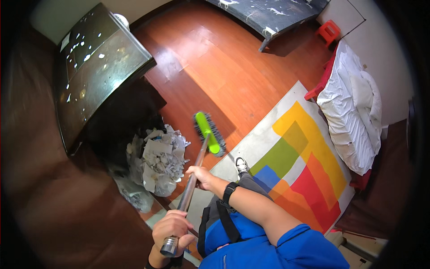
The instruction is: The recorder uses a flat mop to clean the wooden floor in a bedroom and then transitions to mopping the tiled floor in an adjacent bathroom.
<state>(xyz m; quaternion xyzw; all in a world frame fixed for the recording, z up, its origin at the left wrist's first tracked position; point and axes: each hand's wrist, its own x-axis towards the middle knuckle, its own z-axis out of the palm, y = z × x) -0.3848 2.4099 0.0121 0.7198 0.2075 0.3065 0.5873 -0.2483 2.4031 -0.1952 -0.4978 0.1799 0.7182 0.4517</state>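
A mop with a metal pole (191,187) runs from the bottom of the view up to its flat green head (207,132), which has a grey fringed pad and rests on the reddish wooden floor (215,80). My left hand (172,228) is wrapped around the pole near its top end. Lower down the pole, my right hand (201,177) grips it, with a black band on that wrist. Left of the mop head lies a heap of torn paper scraps (161,154) with clear plastic bags around it.
A dark glossy table (100,64) with white specks stands at the upper left. The multicoloured rug (282,151) lies on the right, my shoe (241,163) at its edge. Beyond are a dark patterned covered table (268,13), a red plastic stool (328,32) and white bedding (349,107).
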